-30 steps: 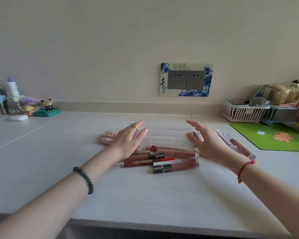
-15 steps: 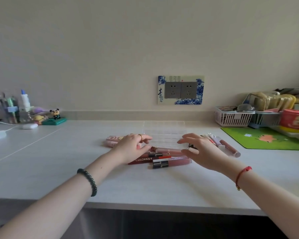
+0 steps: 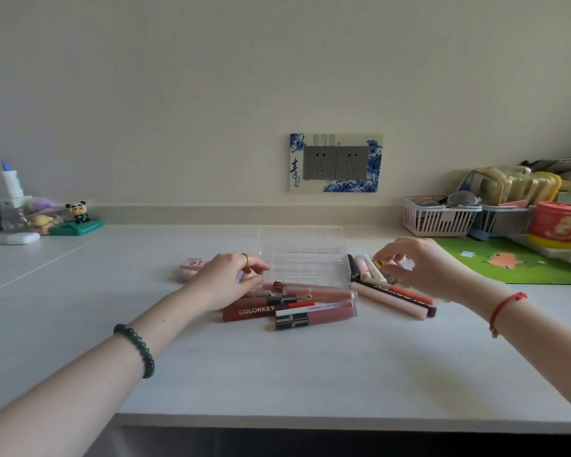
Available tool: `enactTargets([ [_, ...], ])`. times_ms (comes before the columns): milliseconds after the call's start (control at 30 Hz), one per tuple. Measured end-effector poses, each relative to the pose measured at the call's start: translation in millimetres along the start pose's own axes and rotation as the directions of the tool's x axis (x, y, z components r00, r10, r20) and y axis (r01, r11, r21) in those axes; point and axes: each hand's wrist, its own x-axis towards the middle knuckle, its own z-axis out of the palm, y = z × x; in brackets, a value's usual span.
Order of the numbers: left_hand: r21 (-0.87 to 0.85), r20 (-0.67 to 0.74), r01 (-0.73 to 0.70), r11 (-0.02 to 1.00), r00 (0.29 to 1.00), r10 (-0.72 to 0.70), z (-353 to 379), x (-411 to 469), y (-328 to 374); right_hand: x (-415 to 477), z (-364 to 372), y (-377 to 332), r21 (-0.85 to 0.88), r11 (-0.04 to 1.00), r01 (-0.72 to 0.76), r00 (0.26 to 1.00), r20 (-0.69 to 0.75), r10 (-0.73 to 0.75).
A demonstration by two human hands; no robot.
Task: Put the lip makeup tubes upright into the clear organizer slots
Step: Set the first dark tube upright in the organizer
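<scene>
Step in hand: first pick-up; slots appear unfilled. Tubes (image 3: 264, 310) lie flat under both hands. Left hand (image 3: 228, 282) and right hand (image 3: 424, 268) curl over them; pinch unconfirmed. Organizer (image 3: 305, 258) sits between the 2 hands, just beyond. Next: lift 1 tube, stand it upright.

This is my desk (image 3: 277, 367) at home; left of the blue-flowered wall socket (image 3: 336, 162) stand a panda figurine (image 3: 78, 211) and small bottles (image 3: 12, 199); right of it, cluttered plastic baskets (image 3: 437, 219) and a green cartoon mat (image 3: 524, 268).
</scene>
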Motion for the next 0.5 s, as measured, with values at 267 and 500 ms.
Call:
enactTargets([
  [267, 0.02, -0.016, -0.035, 0.999, 0.999, 0.035, 14.4, 20.0, 12.6, -3.1, 2.4, 18.8, -0.035, 0.999, -0.004, 0.998, 0.07, 0.007],
  [500, 0.014, -0.015, -0.034, 0.999, 0.999, 0.034, 20.7, 19.2, 18.2, 2.1, 18.3, 19.4, -0.06, 0.998, -0.035, 0.991, 0.126, 0.043],
])
